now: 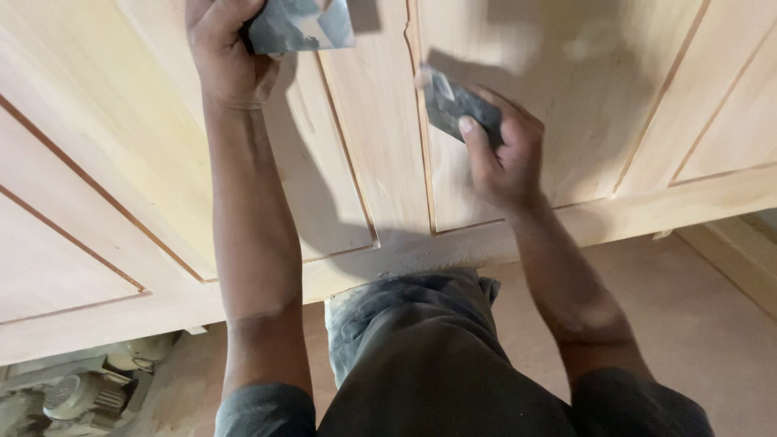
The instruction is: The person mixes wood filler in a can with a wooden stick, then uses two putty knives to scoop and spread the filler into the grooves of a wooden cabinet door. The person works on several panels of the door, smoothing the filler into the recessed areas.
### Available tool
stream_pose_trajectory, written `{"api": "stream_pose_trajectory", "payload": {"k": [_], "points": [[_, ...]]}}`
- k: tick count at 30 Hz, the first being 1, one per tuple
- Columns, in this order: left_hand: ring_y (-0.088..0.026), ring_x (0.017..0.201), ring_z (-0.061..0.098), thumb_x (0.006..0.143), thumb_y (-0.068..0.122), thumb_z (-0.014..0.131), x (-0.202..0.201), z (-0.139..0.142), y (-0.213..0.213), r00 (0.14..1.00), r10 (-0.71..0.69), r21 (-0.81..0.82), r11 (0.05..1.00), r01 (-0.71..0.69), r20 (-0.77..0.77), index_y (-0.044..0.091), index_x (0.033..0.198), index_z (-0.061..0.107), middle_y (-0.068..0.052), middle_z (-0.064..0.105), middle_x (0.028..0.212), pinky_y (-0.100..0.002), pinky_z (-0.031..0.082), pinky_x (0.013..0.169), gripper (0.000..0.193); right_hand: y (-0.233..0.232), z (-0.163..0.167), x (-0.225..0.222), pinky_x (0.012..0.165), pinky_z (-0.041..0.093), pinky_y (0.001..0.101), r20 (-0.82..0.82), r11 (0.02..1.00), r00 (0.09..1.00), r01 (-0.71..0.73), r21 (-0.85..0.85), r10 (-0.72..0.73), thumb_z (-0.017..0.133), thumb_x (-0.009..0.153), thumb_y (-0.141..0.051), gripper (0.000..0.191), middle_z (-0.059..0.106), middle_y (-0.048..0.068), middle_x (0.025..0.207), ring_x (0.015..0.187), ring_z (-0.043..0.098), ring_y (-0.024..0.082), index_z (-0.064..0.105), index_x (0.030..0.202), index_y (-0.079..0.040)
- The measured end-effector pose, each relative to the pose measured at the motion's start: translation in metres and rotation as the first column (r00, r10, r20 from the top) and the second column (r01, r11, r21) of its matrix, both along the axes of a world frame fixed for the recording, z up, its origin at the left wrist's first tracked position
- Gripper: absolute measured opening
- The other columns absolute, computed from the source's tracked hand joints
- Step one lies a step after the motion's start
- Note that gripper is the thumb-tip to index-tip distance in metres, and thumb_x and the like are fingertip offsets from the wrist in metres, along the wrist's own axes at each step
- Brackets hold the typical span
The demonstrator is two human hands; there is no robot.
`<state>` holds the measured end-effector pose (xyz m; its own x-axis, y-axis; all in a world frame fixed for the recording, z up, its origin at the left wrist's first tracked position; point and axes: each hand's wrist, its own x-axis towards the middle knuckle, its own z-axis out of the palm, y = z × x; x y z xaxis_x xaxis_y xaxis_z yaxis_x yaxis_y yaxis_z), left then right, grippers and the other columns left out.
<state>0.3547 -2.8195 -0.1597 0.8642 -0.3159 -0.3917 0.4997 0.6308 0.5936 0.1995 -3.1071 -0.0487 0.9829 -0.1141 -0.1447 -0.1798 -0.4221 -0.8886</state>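
A large pale wooden door (380, 129) with recessed panels lies flat in front of me. My left hand (227, 53) is at the top of the view, closed on a flat grey metal scraper blade (301, 26) held over the panel. My right hand (506, 154) grips a second grey scraper (449, 103), its blade pressed against the wood next to a groove between two panels. White filler smears show on the wood near both blades. Motion blurs the right scraper.
The door's near edge (453, 243) runs across the view just above my lap. Below it is a dusty brown floor (712, 324). A dusty power tool (73, 388) lies on the floor at the lower left. A wooden strip (736, 251) lies at right.
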Motion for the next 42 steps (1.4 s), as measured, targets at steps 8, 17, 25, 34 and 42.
{"api": "stream_pose_trajectory", "payload": {"k": [8,17,25,34,42], "points": [[-0.017,0.082,0.068,0.095,0.004,0.059,-0.005,-0.044,0.004,0.998,0.056,-0.256,0.965,-0.061,-0.025,0.005,0.104,0.064,-0.004,0.067,0.09,-0.029,0.055,0.077,0.01,0.027,-0.037,0.002,0.095,0.06,0.0346,0.024,0.979,0.983,0.185,-0.083,-0.184,0.06,0.105,0.004,0.027,0.074,0.018,0.115,0.106,0.074,0.023,0.063,0.132,0.007],[-0.017,0.082,0.067,0.09,0.005,0.059,-0.006,-0.051,0.011,0.993,0.072,-0.244,0.965,-0.093,-0.092,0.004,0.101,0.061,-0.004,0.066,0.092,-0.03,0.055,0.078,0.012,0.024,-0.051,0.011,0.091,0.061,0.0352,0.024,0.983,0.993,0.116,-0.143,-0.114,0.061,0.105,0.005,0.027,0.073,0.018,0.113,0.104,0.075,0.025,0.063,0.131,0.008],[-0.016,0.083,0.069,0.097,0.004,0.057,-0.005,-0.052,0.012,0.999,0.022,-0.33,0.943,-0.031,-0.031,0.003,0.105,0.063,-0.005,0.067,0.09,-0.029,0.057,0.075,0.01,0.029,-0.049,0.023,0.089,0.06,0.035,-0.014,0.98,0.996,0.084,-0.183,-0.088,0.061,0.103,0.006,0.028,0.073,0.016,0.11,0.102,0.075,0.024,0.063,0.131,0.007],[-0.017,0.079,0.068,0.094,0.004,0.057,-0.007,-0.054,0.013,0.994,0.038,-0.303,0.951,-0.067,-0.101,0.002,0.096,0.063,-0.005,0.066,0.088,-0.031,0.057,0.077,0.007,0.037,-0.043,0.033,0.09,0.06,0.0361,-0.045,0.962,0.997,0.055,-0.268,-0.069,0.061,0.102,0.006,0.029,0.073,0.017,0.112,0.103,0.075,0.027,0.064,0.131,0.004],[-0.018,0.078,0.067,0.092,0.004,0.057,-0.005,-0.049,0.01,0.994,0.028,-0.286,0.957,-0.057,-0.102,0.002,0.097,0.064,-0.005,0.066,0.087,-0.031,0.057,0.076,0.009,0.046,-0.046,0.033,0.097,0.061,0.0376,-0.037,0.945,0.997,0.045,-0.325,-0.061,0.061,0.103,0.005,0.032,0.071,0.019,0.119,0.111,0.073,0.03,0.061,0.134,0.003]]}}
